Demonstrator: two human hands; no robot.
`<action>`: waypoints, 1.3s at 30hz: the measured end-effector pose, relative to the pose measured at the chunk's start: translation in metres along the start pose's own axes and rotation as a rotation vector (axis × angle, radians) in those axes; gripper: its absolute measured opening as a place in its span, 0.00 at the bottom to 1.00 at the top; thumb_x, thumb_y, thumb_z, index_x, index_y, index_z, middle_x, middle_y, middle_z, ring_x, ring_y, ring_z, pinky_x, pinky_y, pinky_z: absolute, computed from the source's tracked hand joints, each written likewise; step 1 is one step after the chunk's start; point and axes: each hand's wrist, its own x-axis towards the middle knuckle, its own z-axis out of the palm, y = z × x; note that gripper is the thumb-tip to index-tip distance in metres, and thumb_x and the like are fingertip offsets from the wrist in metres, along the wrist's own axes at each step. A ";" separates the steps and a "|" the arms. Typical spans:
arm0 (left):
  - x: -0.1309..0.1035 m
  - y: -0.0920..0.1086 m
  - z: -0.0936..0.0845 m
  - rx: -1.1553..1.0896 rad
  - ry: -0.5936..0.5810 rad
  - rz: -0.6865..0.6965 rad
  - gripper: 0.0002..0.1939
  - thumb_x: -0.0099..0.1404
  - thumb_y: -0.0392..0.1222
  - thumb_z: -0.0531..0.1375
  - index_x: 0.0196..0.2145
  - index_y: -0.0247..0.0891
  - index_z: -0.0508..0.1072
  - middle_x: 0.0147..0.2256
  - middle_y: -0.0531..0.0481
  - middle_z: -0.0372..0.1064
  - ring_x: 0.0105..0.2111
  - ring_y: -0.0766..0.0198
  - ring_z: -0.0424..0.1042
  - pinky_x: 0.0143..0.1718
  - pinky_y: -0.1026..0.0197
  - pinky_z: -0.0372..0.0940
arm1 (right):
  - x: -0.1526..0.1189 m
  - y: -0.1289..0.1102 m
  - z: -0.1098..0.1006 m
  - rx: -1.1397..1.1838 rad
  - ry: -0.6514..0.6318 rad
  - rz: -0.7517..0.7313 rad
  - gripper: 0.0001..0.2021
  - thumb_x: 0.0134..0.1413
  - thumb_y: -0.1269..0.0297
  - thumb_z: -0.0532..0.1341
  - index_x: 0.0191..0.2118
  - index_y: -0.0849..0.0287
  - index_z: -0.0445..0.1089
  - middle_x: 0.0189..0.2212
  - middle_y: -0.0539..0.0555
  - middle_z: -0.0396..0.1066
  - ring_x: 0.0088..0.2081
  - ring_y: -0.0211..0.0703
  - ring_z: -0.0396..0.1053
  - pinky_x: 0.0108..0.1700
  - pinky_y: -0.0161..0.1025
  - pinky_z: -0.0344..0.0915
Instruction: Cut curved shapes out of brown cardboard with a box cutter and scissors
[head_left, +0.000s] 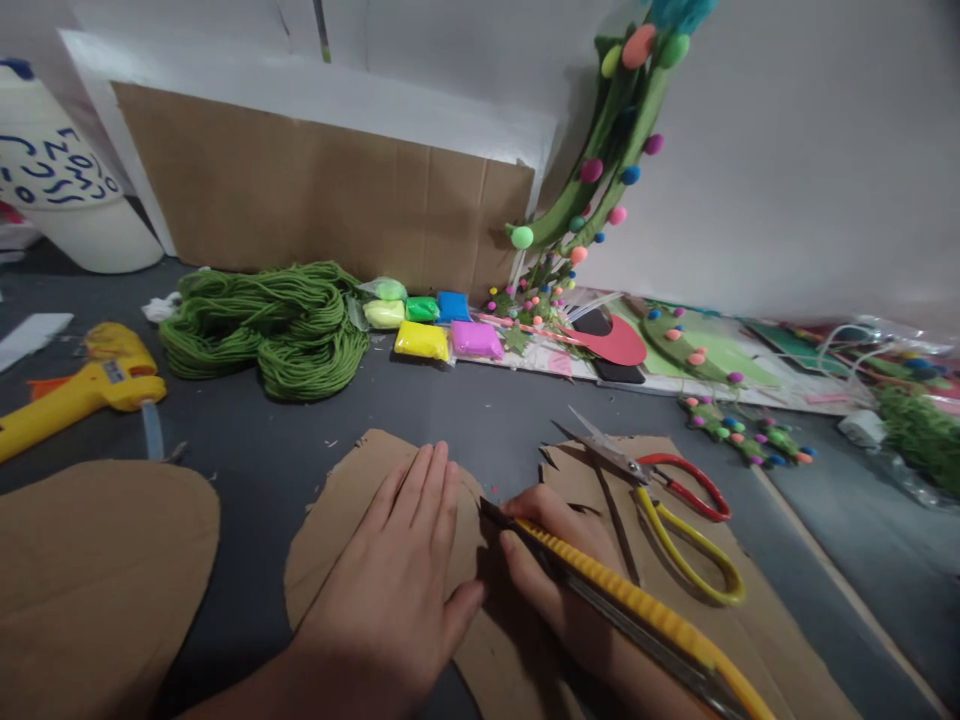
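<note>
Cardboard (pixel 352 520) piece sits flat on the grey floor (pixel 465 410) right in front of you, rounded edge toward the left, with more cardboard sheet (pixel 757 610) under and to the right of the cut line. Your left hand (pixel 397 580) is flat on top of it, fingers together and extended, palm pressing down, holding nothing. Your right hand (pixel 555 570) is clamped around the yellow utility knife (pixel 637 610), blade tip down at the cardboard edge just beside your left fingertips.

Notes for the cut, as I judge it:
- Left thumb sits very close to the blade path. Shift that hand further left, so a slip does not land on it.
- Keep the pressure on the flat hand; a curved piece will likely rotate under the knife otherwise.
- Shallow blade angle, several light passes rather than one deep one. Corrugated board tends to tear at curves.
- Turn the piece, not your wrist, when following the curve.
- Scissors (pixel 675 500) lie open on the sheet just right of your knife hand, points aimed away. Push them clear before a long stroke.
- Can't tell how far the blade is extended; keep it short.

Glue gun (pixel 82 385) and green yarn (pixel 262 325) are well apart, no interference.
</note>
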 end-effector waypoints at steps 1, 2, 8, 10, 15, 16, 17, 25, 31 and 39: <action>0.000 0.000 0.000 -0.001 -0.001 0.001 0.43 0.59 0.62 0.56 0.58 0.18 0.63 0.62 0.26 0.52 0.63 0.41 0.52 0.62 0.45 0.49 | 0.001 0.000 0.001 -0.001 -0.006 0.002 0.04 0.52 0.67 0.55 0.28 0.54 0.61 0.17 0.46 0.61 0.18 0.40 0.61 0.21 0.35 0.57; -0.001 0.000 0.001 0.000 -0.002 0.002 0.43 0.59 0.62 0.56 0.58 0.18 0.63 0.62 0.26 0.52 0.63 0.41 0.52 0.62 0.45 0.49 | 0.001 0.001 0.002 0.004 -0.012 0.009 0.04 0.52 0.67 0.55 0.27 0.54 0.60 0.16 0.45 0.60 0.18 0.39 0.60 0.21 0.35 0.56; 0.000 0.000 0.000 0.017 -0.020 0.007 0.43 0.61 0.62 0.54 0.58 0.18 0.63 0.62 0.26 0.52 0.64 0.41 0.52 0.62 0.45 0.49 | 0.001 0.000 0.006 0.054 0.034 0.054 0.05 0.52 0.64 0.54 0.28 0.56 0.62 0.16 0.44 0.59 0.17 0.37 0.58 0.20 0.33 0.55; 0.000 0.000 -0.001 0.011 -0.016 0.003 0.43 0.60 0.62 0.54 0.58 0.19 0.63 0.62 0.27 0.51 0.64 0.42 0.52 0.62 0.45 0.50 | 0.000 -0.002 0.005 0.056 0.036 0.058 0.05 0.52 0.64 0.54 0.28 0.56 0.63 0.16 0.44 0.59 0.17 0.37 0.57 0.19 0.33 0.55; 0.001 0.000 -0.002 -0.011 0.019 0.011 0.43 0.58 0.61 0.57 0.57 0.17 0.64 0.61 0.25 0.52 0.63 0.40 0.54 0.60 0.44 0.54 | 0.000 -0.006 0.001 0.036 0.045 0.027 0.05 0.52 0.64 0.54 0.27 0.56 0.63 0.14 0.44 0.58 0.16 0.36 0.58 0.18 0.32 0.56; 0.001 0.000 -0.001 -0.015 0.031 0.010 0.44 0.58 0.61 0.58 0.57 0.17 0.64 0.61 0.25 0.52 0.62 0.39 0.54 0.60 0.43 0.54 | 0.000 -0.006 0.001 0.034 0.048 0.014 0.05 0.52 0.64 0.54 0.27 0.56 0.63 0.14 0.44 0.58 0.16 0.36 0.58 0.18 0.32 0.56; 0.000 0.000 -0.001 -0.017 0.043 0.009 0.44 0.57 0.61 0.58 0.57 0.17 0.64 0.61 0.24 0.53 0.62 0.39 0.55 0.60 0.43 0.55 | 0.000 -0.005 0.001 0.031 0.053 0.000 0.06 0.53 0.65 0.54 0.27 0.56 0.63 0.14 0.44 0.59 0.15 0.36 0.59 0.18 0.32 0.57; -0.001 0.000 0.003 -0.004 0.045 0.023 0.44 0.58 0.60 0.58 0.58 0.16 0.63 0.62 0.24 0.50 0.63 0.38 0.52 0.61 0.42 0.53 | 0.000 0.002 0.007 -0.024 0.064 -0.056 0.04 0.52 0.68 0.54 0.28 0.55 0.62 0.16 0.44 0.61 0.17 0.37 0.60 0.19 0.33 0.56; 0.002 -0.002 0.000 -0.006 0.105 0.022 0.42 0.56 0.59 0.59 0.55 0.16 0.66 0.59 0.24 0.56 0.60 0.38 0.58 0.57 0.44 0.59 | -0.002 -0.001 0.004 -0.005 0.102 -0.058 0.04 0.51 0.68 0.54 0.27 0.55 0.62 0.15 0.43 0.60 0.15 0.36 0.60 0.18 0.32 0.56; -0.002 -0.002 0.004 -0.024 0.102 0.042 0.41 0.59 0.57 0.58 0.56 0.15 0.64 0.61 0.23 0.52 0.62 0.37 0.54 0.59 0.43 0.56 | -0.003 0.000 0.006 -0.069 0.067 -0.034 0.05 0.50 0.70 0.53 0.26 0.55 0.60 0.15 0.43 0.58 0.17 0.35 0.59 0.20 0.31 0.55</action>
